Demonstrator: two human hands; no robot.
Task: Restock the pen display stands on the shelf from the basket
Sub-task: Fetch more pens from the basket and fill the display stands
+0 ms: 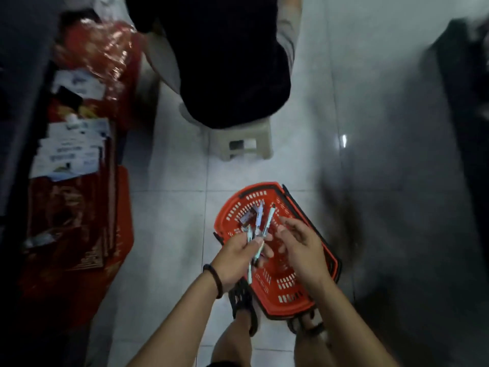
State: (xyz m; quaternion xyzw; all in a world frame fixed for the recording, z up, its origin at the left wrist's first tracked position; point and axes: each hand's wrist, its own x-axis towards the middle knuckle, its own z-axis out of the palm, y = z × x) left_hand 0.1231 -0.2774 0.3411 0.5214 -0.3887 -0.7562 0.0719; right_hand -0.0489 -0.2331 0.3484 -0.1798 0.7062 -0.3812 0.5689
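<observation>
Gripping a bundle of pens [260, 226], the left hand [238, 256] hangs directly above the red basket [288, 307], fingers and thumb curled round the lower part of the bundle so that the light-coloured barrels fan upward and away. A dark band [213, 279] circles that wrist. The right hand [299, 243] hovers above the basket too, just beside the bundle, holding nothing, its fingers loosely spread; whether a fingertip touches a pen cannot be told. The basket sits on the pale tiled floor [172, 221], its near end touching the person's sandalled foot [242, 303]. Inside the basket, towards its far end, lie a few small dark items [247, 217], too blurred to identify. Beyond the basket stands a beige plastic stool [246, 144] with another person in dark clothing [225, 75] seated on it. Well to the left of the basket lie red packets [74, 207] and white cards [71, 152].
</observation>
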